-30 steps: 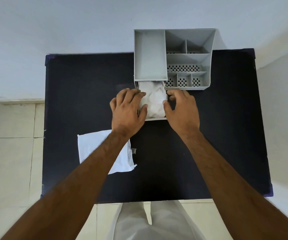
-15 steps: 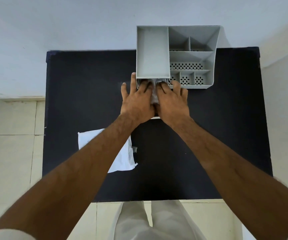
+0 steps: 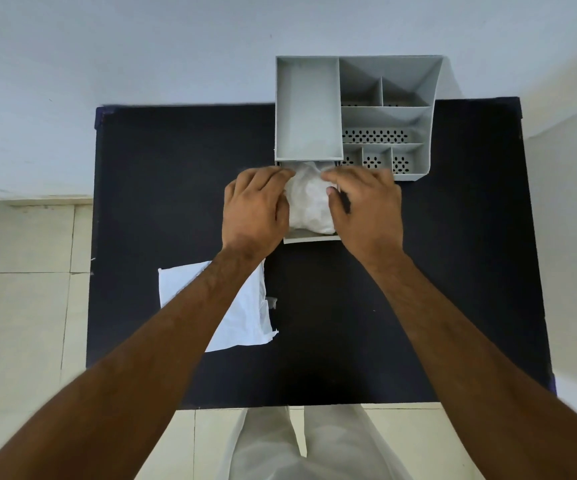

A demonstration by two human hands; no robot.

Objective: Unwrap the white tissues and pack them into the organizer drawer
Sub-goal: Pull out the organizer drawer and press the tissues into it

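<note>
A grey organizer (image 3: pixel 353 112) stands at the far edge of the black table (image 3: pixel 176 188). Its drawer (image 3: pixel 311 238) is pulled out toward me and holds a crumpled bundle of white tissues (image 3: pixel 309 202). My left hand (image 3: pixel 254 209) rests on the bundle's left side, fingers curled over its far corner. My right hand (image 3: pixel 366 206) is on the right side, thumb pressing the tissues and fingers over the drawer's right wall. Both hands touch the tissues inside the drawer.
An empty white plastic wrapper (image 3: pixel 242 306) lies flat on the table's near left, partly under my left forearm. The organizer's top compartments hold nothing. A pale wall is behind the table, and tiled floor lies to the left.
Half a second ago both hands lay flat over the tissues, pressing them down and covering them. Now the hands have parted to the sides and the white bundle shows between them.
</note>
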